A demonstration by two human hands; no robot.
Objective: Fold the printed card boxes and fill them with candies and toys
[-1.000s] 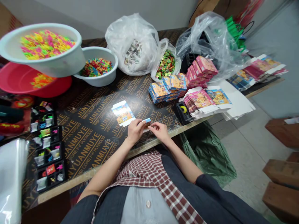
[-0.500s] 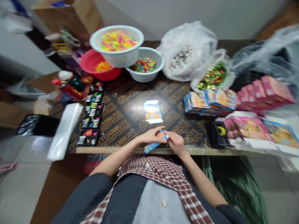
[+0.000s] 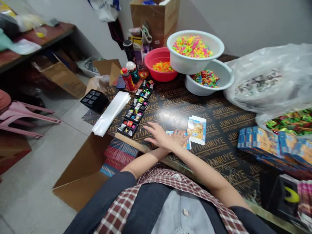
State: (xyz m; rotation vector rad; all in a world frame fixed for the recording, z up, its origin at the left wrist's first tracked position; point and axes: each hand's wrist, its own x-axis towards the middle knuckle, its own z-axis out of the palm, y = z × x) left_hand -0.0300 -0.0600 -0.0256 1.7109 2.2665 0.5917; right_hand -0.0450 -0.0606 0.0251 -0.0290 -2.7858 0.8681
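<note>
My forearms are crossed, the right one lying over the left wrist. My left hand (image 3: 180,137) rests on a small blue printed carton (image 3: 188,143) near the table's front edge, its fingers stretched over it and its thumb hidden. A second blue carton (image 3: 197,130) lies flat just beside it. My right hand (image 3: 157,134) reaches to the left with fingers spread and nothing in them. Nearest to it is the front black tray (image 3: 127,127), in a row of several, whose compartments hold small colourful pieces.
Clear plastic sleeves (image 3: 110,113) lie left of the trays. Behind stand a red basin (image 3: 159,76) and white basins (image 3: 195,63) of colourful pieces. Stacked blue boxes (image 3: 265,143) and a plastic bag (image 3: 287,65) are at right. An open cardboard box (image 3: 75,182) stands below the front edge.
The view has turned left. My hands have parted: the right has let go of the blue carton and crossed over the left arm toward the trays. The left stays on the carton.
</note>
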